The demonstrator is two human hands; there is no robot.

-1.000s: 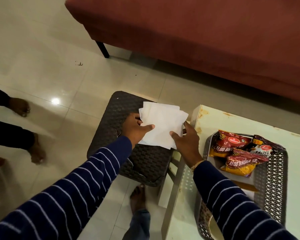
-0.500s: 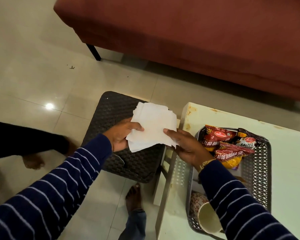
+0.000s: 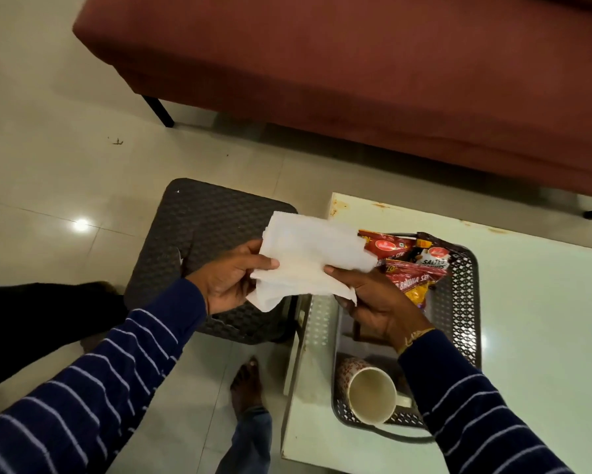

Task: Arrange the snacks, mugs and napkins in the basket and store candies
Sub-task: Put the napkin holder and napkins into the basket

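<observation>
A stack of white napkins (image 3: 310, 254) is held in the air between the dark stool and the table's left edge. My left hand (image 3: 227, 283) grips its left end with the thumb on top. My right hand (image 3: 373, 299) pinches its right end, just over the near-left side of the grey perforated basket (image 3: 465, 302). Red and yellow snack packets (image 3: 409, 268) lie at the far end of the basket. A patterned mug (image 3: 369, 393) lies on its side at the basket's near end, its mouth facing me.
The basket sits on a pale table (image 3: 544, 336) at the right. A dark woven stool (image 3: 202, 234) stands left of it. A red sofa (image 3: 356, 63) runs along the back. My bare foot (image 3: 248, 384) is below, and another person's dark-clothed leg (image 3: 48, 316) lies at left.
Both hands have carried the napkins from above the stool rightward toward the basket. The view has shifted, so the mug at the basket's near end has come into sight.
</observation>
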